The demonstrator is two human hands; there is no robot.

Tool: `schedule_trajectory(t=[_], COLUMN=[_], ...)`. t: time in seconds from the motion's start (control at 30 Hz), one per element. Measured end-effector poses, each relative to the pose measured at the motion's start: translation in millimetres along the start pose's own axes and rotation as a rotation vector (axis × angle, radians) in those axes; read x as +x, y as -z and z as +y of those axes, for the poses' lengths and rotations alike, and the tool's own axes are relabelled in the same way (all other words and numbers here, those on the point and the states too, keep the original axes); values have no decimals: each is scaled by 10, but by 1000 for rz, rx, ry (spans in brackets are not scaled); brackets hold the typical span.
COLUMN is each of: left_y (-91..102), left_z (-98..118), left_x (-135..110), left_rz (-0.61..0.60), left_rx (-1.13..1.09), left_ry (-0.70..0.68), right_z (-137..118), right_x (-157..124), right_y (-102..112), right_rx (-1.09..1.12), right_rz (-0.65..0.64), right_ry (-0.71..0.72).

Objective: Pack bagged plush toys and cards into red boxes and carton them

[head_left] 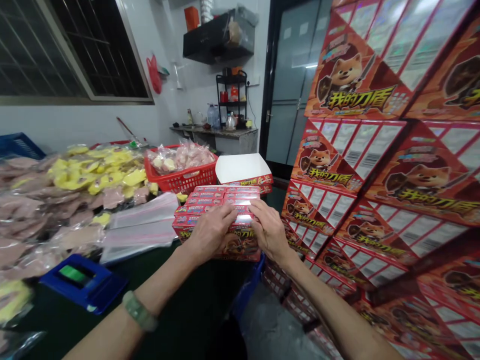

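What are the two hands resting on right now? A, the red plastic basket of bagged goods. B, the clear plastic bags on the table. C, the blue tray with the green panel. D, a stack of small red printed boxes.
D. The left hand and the right hand both lie on top of the stack of small red boxes, fingers spread across it.

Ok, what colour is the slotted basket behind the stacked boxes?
The basket is red, best seen in the head view.
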State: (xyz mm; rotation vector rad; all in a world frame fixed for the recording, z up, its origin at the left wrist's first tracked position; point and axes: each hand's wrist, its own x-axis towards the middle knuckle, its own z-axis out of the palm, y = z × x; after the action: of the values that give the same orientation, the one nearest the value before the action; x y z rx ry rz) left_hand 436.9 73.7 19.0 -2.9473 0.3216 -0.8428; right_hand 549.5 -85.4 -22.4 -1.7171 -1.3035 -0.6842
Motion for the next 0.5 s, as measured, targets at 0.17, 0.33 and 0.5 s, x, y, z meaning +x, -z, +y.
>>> schedule_trajectory(t=[0.17,0.33,0.5], left_y=[42,185,432], left_z=[80,110,-129], left_x=[44,55,-103], left_rz=[-65,-28,-5], left_rx=[47,99,116], left_ry=[41,76,371], right_z=[71,117,43], right_x=[-39,-28,23], right_y=[-95,-176,-60], right_rx=[70,95,231], right_rz=[108,132,68], right_ry=[1,19,-126])
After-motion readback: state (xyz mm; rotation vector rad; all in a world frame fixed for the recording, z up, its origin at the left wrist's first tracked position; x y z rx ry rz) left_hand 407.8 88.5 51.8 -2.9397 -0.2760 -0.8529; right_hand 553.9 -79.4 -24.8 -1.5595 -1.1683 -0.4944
